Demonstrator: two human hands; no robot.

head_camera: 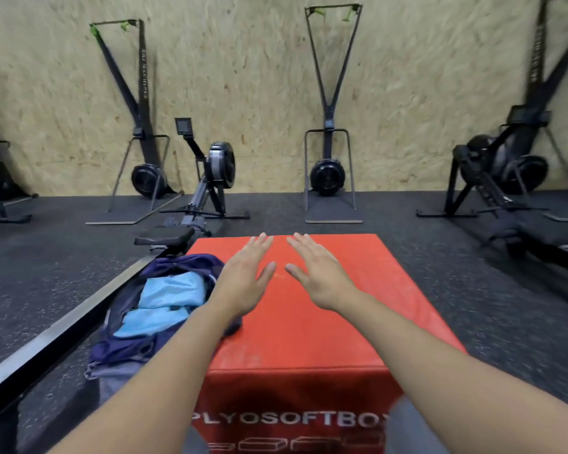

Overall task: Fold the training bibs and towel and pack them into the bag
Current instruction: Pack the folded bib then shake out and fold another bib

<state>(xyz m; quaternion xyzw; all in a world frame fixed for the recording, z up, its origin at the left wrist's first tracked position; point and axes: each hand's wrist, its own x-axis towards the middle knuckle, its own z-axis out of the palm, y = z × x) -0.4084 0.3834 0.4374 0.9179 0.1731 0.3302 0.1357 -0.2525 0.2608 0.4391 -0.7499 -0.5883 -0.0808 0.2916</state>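
Head view, looking down over my arms: white capitals on the near face of the red foam box (309, 329) read "PLYOSOFTBO", with the last letter hidden behind something grey and blurred at the bottom edge. Below the lettering runs a row of small outlined box shapes. On the far left, the upright black ski machine (145, 109) carries writing down its mast, too blurred for me to read.

Both my hands are flat and spread, palms down over the box top, holding nothing. My left hand (246, 276) and my right hand (318, 273) are just beside each other, thumbs nearly meeting; I cannot tell whether they touch the red surface or hover above it.

The bag (151, 339), dark blue and open, lies on the floor against the left side of the box. Light blue folded fabric (168, 303) sits inside it; I cannot tell which piece is bib and which is towel. My left forearm crosses over the bag's right edge.

Beyond the bag, a rowing machine (207, 178) stands on the dark rubber floor (440, 273), its rail running down along the left toward me. A second ski machine (328, 152) and more black equipment (499, 172) stand at the far chipboard wall (250, 77).
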